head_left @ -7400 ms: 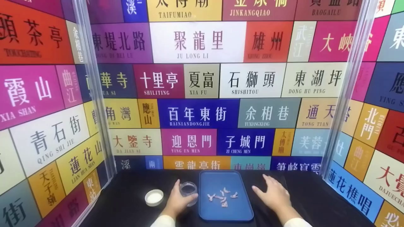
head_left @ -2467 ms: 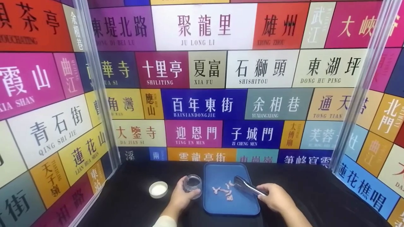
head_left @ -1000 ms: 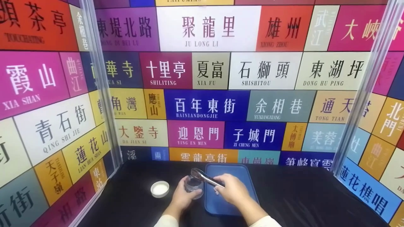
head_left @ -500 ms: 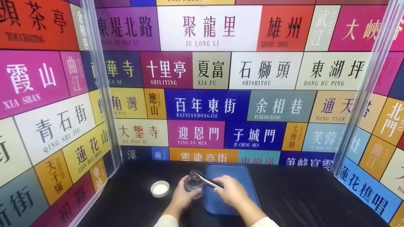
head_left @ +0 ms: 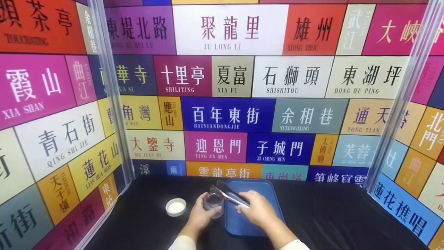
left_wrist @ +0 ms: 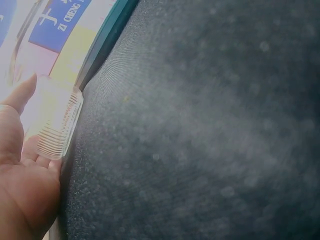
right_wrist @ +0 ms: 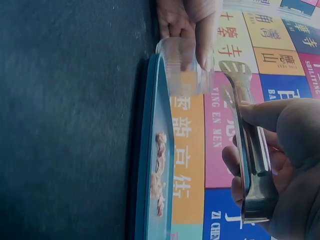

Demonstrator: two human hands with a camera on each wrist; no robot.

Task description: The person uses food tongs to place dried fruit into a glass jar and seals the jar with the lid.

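Observation:
In the head view my left hand (head_left: 198,214) holds a clear, ribbed jar (head_left: 213,202) with its mouth up, beside the tray's left edge. My right hand (head_left: 257,209) grips metal tongs (head_left: 236,198), whose tips are over the jar's mouth. In the right wrist view the tongs' tips stand apart near the jar; whether anything is between them I cannot tell. Several pale pink, shredded-looking pieces (right_wrist: 159,170) lie on the blue tray (head_left: 249,232); my right hand hides them from the head view. The left wrist view shows the jar between thumb and fingers.
A round white lid or shallow dish (head_left: 176,207) rests left of the jar on the black-covered table (head_left: 329,211). Colourful sign-printed walls (head_left: 222,114) stand behind and at both sides, with clear corner posts (head_left: 399,104).
My right hand, earlier bare beside the tray, took up the tongs and held them over the tray, then moved left to the jar. In the last half second the tongs' tips rose slightly and spread.

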